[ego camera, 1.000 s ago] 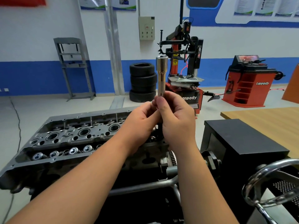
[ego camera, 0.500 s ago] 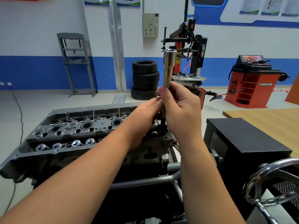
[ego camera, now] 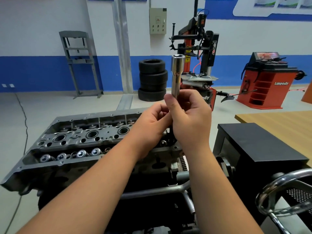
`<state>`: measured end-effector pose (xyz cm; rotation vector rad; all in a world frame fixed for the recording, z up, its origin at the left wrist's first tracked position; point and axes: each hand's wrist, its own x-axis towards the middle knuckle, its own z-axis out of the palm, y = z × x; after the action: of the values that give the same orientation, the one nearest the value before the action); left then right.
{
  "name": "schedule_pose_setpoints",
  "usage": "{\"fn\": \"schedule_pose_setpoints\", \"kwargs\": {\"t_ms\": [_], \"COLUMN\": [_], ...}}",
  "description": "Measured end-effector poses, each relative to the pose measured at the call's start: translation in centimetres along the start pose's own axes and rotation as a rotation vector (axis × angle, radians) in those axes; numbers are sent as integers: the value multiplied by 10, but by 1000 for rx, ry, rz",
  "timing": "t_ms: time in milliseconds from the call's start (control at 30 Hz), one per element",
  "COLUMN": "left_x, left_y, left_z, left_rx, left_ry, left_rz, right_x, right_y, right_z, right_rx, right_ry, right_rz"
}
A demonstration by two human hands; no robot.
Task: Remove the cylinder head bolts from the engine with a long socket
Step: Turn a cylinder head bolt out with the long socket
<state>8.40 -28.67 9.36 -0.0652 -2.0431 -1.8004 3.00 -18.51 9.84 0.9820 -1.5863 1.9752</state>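
Observation:
A long chrome socket (ego camera: 176, 75) stands upright in the air, open end up, above the right end of the grey cylinder head (ego camera: 81, 137). My right hand (ego camera: 190, 122) grips its lower half, thumb on the near side. My left hand (ego camera: 152, 125) is pressed against it from the left, fingers curled at the socket's lower end. A dark shaft (ego camera: 170, 132) hangs below my hands; its join to the socket is hidden. Round bores and valve springs show on the head's left part; my forearms cover its right end.
A black box (ego camera: 261, 146) stands right of the engine, with a chrome hand wheel (ego camera: 283, 191) in front of it and a wooden table (ego camera: 278, 120) behind. Across the floor are stacked tyres (ego camera: 152, 80), a tyre changer (ego camera: 199, 53) and a red wheel balancer (ego camera: 268, 81).
Both hands and the socket have drifted a little to the right and up in view. The hold on the socket looks the same.

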Motion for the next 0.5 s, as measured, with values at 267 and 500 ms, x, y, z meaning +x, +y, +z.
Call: {"fn": "schedule_pose_setpoints", "kwargs": {"t_ms": [267, 500], "left_x": [1, 0], "left_y": [-1, -1], "left_z": [0, 1], "left_rx": [-56, -23], "left_ry": [-41, -47], "left_rz": [3, 64], "right_x": [-7, -12], "right_y": [-1, 6], "right_z": [2, -2], "right_rx": [-27, 116], "right_ry": [-1, 6], "right_rz": [-15, 12]}}
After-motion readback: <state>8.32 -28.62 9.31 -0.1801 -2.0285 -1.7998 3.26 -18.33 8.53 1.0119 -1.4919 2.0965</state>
